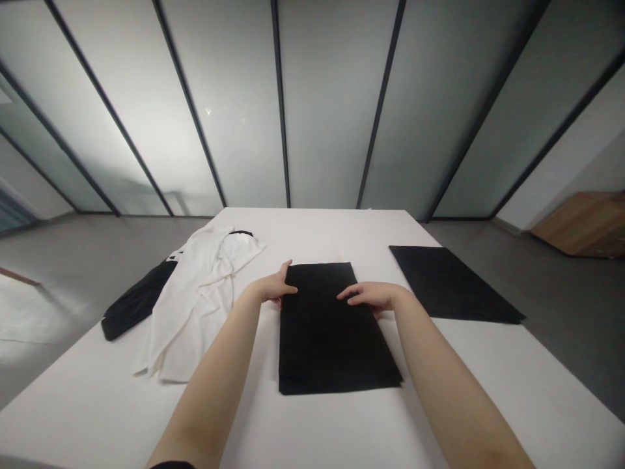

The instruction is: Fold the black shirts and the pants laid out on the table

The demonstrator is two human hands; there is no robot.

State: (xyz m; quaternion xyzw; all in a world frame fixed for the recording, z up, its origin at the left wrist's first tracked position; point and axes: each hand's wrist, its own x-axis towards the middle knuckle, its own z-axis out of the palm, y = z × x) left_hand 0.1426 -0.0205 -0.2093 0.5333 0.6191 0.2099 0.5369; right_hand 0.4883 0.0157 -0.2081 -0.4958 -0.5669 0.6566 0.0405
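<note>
A folded black garment (332,332) lies as a long rectangle in the middle of the white table (488,391). My left hand (274,286) rests at its upper left edge, fingers stretched out flat and thumb raised along the cloth's corner. My right hand (374,296) lies flat on the cloth's upper right side, fingers extended and pointing left. Neither hand grips the fabric.
A second folded black cloth (452,283) lies at the table's right edge. A loose white garment (195,303) is spread at the left, over a black garment (134,303) near the left edge. Frosted glass panels with dark frames stand behind the table.
</note>
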